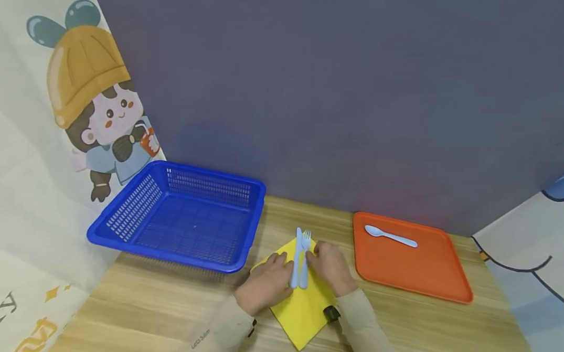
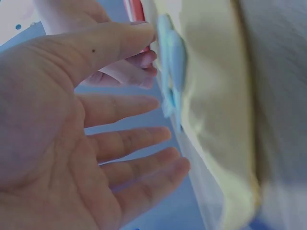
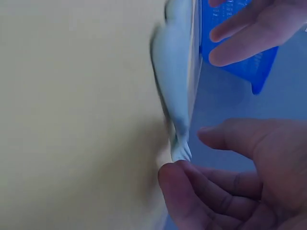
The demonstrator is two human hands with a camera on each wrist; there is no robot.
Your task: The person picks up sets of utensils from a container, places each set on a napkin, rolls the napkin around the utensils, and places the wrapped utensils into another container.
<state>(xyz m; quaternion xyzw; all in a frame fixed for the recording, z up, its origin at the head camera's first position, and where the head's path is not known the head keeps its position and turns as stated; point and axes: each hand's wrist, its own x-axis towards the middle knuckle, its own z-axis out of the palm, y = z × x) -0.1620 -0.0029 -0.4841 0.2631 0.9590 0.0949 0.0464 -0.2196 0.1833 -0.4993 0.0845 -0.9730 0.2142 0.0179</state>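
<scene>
Head view: yellow cloth (image 1: 299,319) lies cornerwise on the worktop (image 1: 144,301), light blue knife (image 1: 296,260) and fork (image 1: 304,271) side by side on it, tines pointing away from the person. Left hand (image 1: 269,281) at the cloth's left side, right hand (image 1: 333,266) at its right side near the fork. Blue basket (image 1: 256,217) left; orange tray (image 1: 410,268) right, carrying a spoon (image 1: 393,236), which only this view shows.

Left wrist view adds the palm: left grip spread, fingers straight, thumb apart. Right wrist view adds a gap between thumb and bent fingers, so the right grip pinches nothing; fingertips appear beside the tines, contact cannot be told. Basket shows only partly there.
</scene>
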